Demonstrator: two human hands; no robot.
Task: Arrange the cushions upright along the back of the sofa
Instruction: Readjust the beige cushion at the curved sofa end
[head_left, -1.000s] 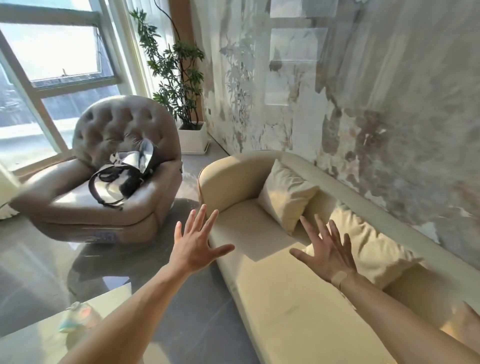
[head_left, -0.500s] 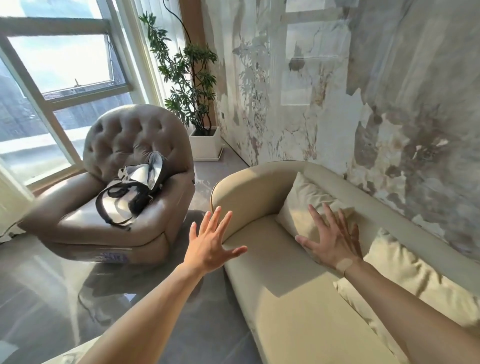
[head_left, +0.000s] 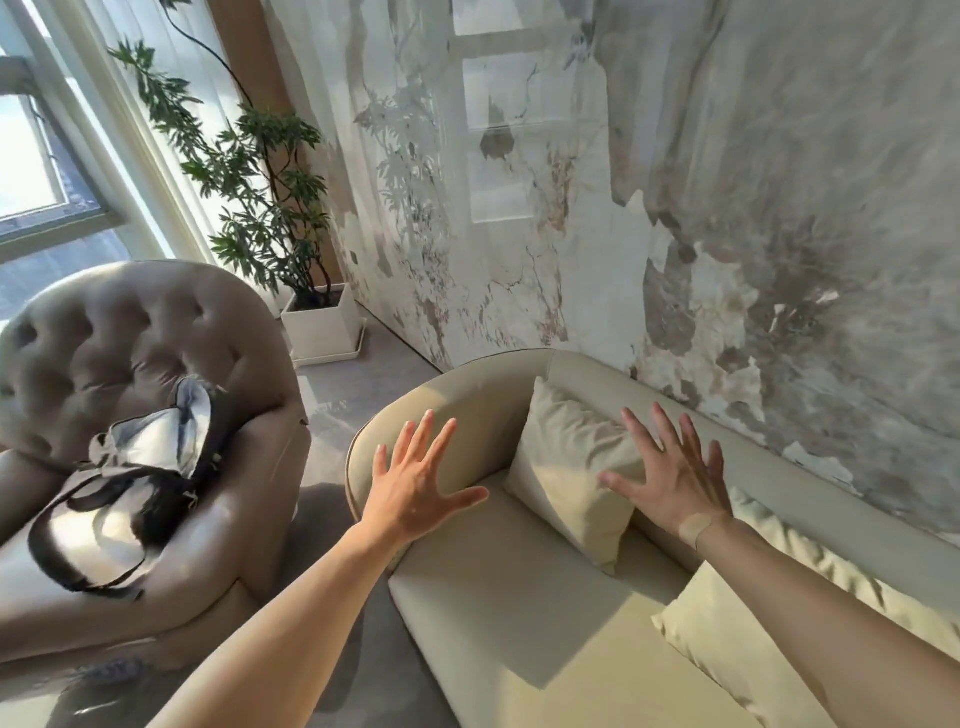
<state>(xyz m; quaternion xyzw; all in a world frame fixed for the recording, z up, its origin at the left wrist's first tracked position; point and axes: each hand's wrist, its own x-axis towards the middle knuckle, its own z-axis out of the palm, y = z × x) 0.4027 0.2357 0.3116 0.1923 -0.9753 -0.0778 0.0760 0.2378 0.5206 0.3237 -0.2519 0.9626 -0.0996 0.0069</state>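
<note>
While the near cushion (head_left: 727, 654) slumps on the sofa (head_left: 519, 613) seat at lower right, both hands hang spread and empty: the left hand (head_left: 415, 493) at frame centre, the right hand (head_left: 675, 478) over the far cushion (head_left: 566, 467), contact unclear. That cushion leans at the corner; gripping both side edges should seat it squarely against the back. At upper left, a white planter (head_left: 322, 327) holds a leafy plant (head_left: 249, 171)

Cream cushions (head_left: 571, 467), cream sofa (head_left: 519, 597)
</note>
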